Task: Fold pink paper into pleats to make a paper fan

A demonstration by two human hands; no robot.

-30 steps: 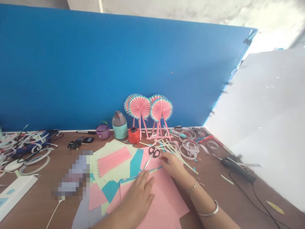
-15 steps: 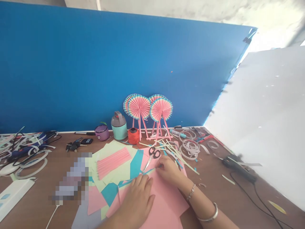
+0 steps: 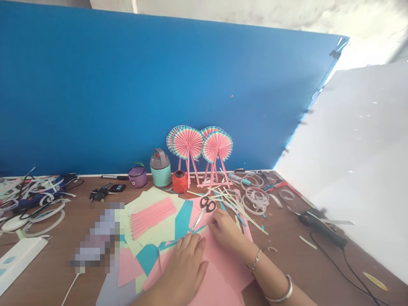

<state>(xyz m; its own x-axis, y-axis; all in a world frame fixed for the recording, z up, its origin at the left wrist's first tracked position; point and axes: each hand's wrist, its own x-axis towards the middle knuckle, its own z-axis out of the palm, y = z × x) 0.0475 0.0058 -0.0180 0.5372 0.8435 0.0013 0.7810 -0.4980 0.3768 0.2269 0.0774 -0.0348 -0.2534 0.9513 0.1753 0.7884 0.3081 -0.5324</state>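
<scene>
My left hand (image 3: 183, 265) lies flat on a sheet of pink paper (image 3: 223, 272), fingers stretched out near its upper edge. At that same edge, my right hand (image 3: 225, 229) has its fingers curled together in a pinch on the paper. A thin blue and pale green border shows along the edge between the hands. Just beyond the fingers rests a pair of scissors (image 3: 204, 209) with black handles. To the left, a folded pink paper strip (image 3: 153, 216) with ridges lies on pale green sheets (image 3: 149, 196). Blue paper (image 3: 183, 221) sticks out beside them.
Round pink paper fans on stands (image 3: 188, 144) stand against the blue partition (image 3: 127, 85). Left of them are a red thread spool (image 3: 179, 182), a teal flask (image 3: 161, 174) and a purple pot (image 3: 137, 177). Paper strips and tape coils (image 3: 256, 199) lie at right, a black cabled tool (image 3: 323, 227) farther right.
Both hands keep their places on the pink paper. The whole view has shifted very slightly; nothing has visibly been taken up or let go.
</scene>
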